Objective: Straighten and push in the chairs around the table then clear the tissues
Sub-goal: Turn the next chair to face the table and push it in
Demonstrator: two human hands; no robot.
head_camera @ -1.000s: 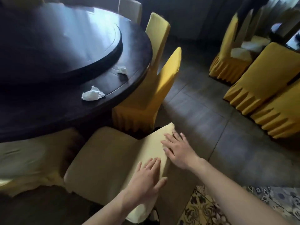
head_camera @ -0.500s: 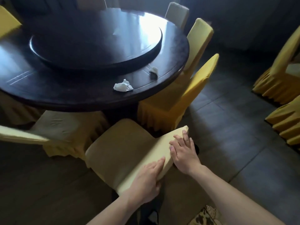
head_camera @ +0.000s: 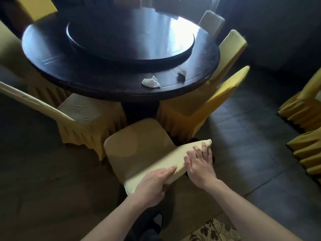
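Note:
A pale yellow covered chair [head_camera: 137,141] stands in front of me, its seat facing the round dark table [head_camera: 104,80] and short of the table's edge. My left hand [head_camera: 152,185] grips the near end of its backrest [head_camera: 173,157], fingers along the front and thumb behind. My right hand [head_camera: 199,166] lies flat on the far end of the backrest with straight fingers. Two crumpled white tissues lie near the table's front edge: a larger tissue [head_camera: 150,82] and a smaller tissue [head_camera: 182,72] to its right.
A dark turntable [head_camera: 130,37] covers the table's middle. A pale chair [head_camera: 81,112] stands to the left, a yellow chair [head_camera: 217,94] to the right, with more beyond it. Spare yellow chairs [head_camera: 305,105] line the right side. A patterned rug [head_camera: 213,230] lies at my feet.
The chair has swung round to face the table. My left hand slid from the back's rear face to its near end and took hold. The view rose and turned left.

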